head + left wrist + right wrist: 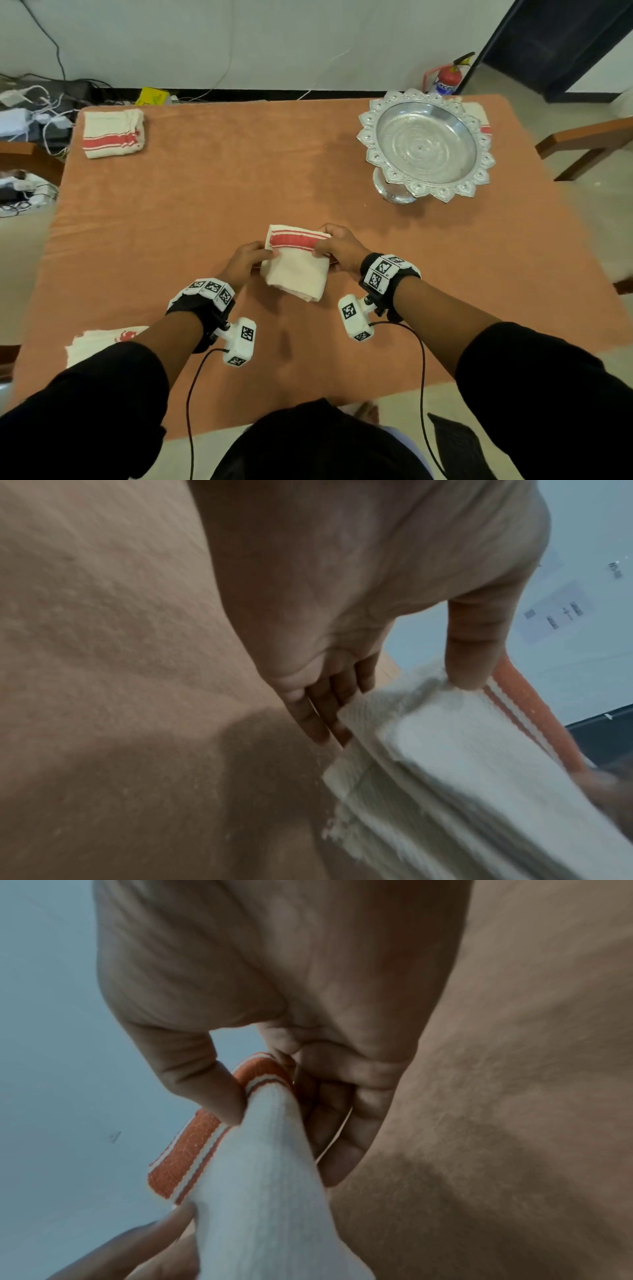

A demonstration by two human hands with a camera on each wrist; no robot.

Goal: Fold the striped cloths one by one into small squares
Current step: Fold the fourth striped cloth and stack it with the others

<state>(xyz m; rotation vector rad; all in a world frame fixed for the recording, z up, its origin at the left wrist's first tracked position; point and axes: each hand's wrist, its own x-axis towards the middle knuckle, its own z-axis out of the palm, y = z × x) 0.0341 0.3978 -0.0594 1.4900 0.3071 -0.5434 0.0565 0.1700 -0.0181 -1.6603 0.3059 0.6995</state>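
While one folded striped cloth (pixel 114 133) already lies at the table's (pixel 205 192) far left corner and a flatter pile (pixel 102 342) waits near the left elbow, the cloth in hand (pixel 295 265) looks nearly done, judging by its thick layers. Left hand (pixel 244 262) and right hand (pixel 340 247) each pinch a side of it at mid-table, red stripe on the far edge, long axis running toward the person.

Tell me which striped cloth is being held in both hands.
The cream, red-striped folded cloth at centre, pinched by left hand and right hand; others lie untouched.
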